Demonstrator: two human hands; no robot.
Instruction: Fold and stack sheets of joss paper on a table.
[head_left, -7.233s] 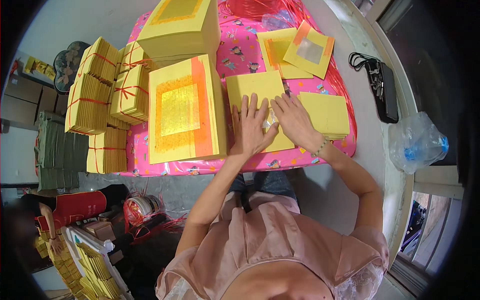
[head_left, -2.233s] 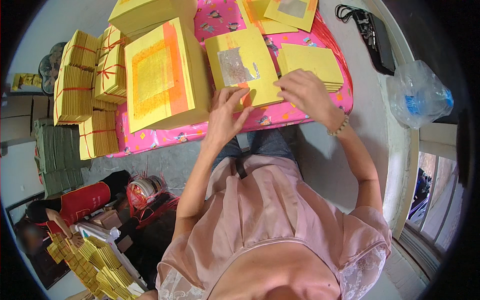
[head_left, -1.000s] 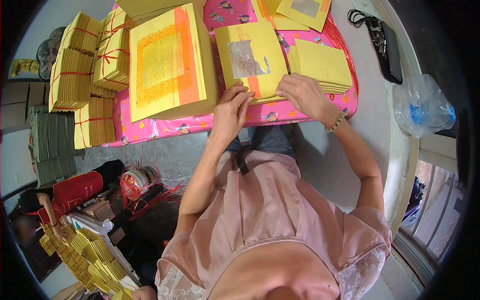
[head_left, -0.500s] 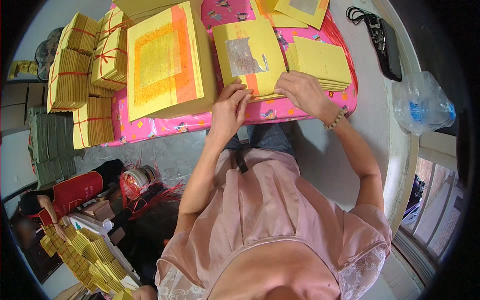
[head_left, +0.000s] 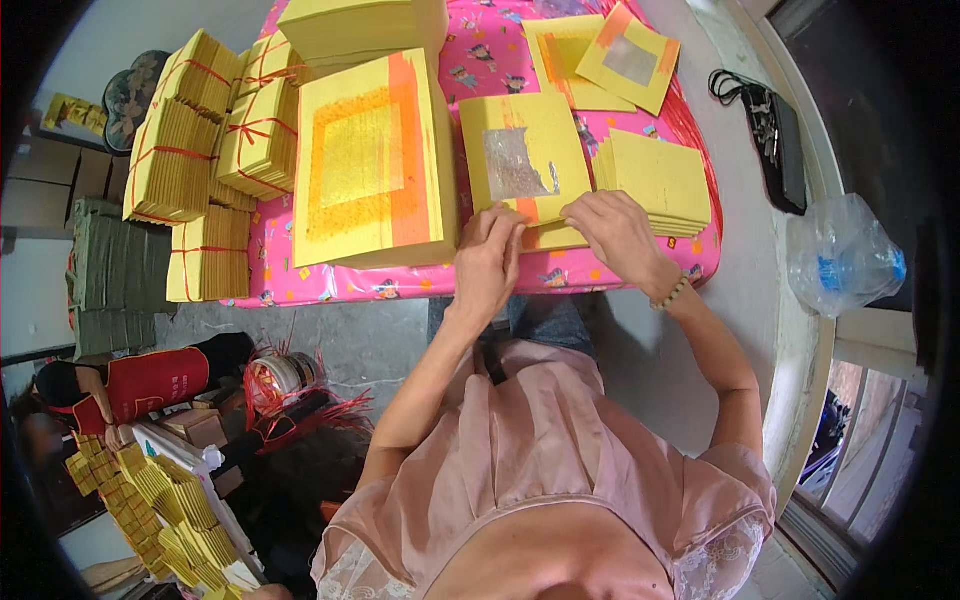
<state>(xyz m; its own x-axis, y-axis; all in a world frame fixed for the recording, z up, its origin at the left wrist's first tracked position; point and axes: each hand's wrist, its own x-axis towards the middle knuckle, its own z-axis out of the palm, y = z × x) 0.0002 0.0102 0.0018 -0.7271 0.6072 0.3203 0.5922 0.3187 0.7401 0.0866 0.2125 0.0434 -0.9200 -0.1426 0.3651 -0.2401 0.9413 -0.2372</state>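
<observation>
Square yellow paper sheet with silver foil patch (head_left: 515, 165) on pink-covered desk (head_left: 272, 240). Left hand (head_left: 490, 255), right hand (head_left: 622, 235): fingers nearly closed, pinching near edge. Probably light, bendable; foil fragile, hold by edges.

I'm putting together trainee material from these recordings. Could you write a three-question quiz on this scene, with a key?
1. True or false: the left hand and the right hand both touch the near edge of the yellow sheet with the ragged silver patch.
2. On which side is the beaded bracelet worn: (a) left, (b) right, (c) both?
3. Fill in: the yellow bundles at upper left are bound with ____ ties.

Key: 1. true; 2. b; 3. red
</observation>
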